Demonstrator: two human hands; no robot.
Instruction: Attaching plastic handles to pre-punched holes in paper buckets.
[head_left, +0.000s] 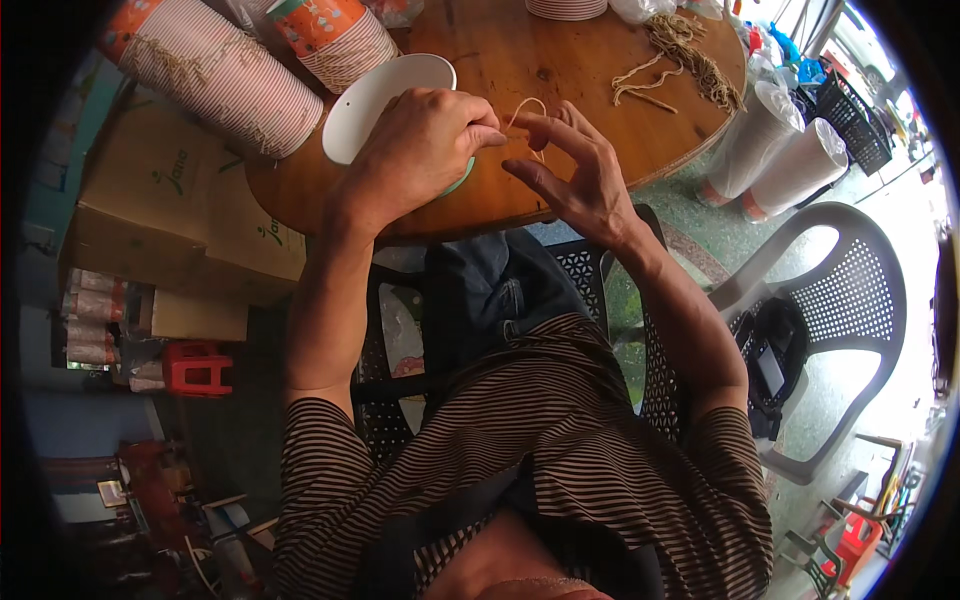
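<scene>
Left hand [420, 140] pinching string [525, 108], half hiding white bowl [375, 95], right hand [575, 165] open

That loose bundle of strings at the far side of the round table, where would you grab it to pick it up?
Probably at the thick tangled part of the string bundle, coming from above with fingers pinching across it. It lies flat on the wooden table, and only thin stray ends trail out toward the near side, so those would likely slip.

Cup workshop (stacked paper cups [215, 85])
</scene>
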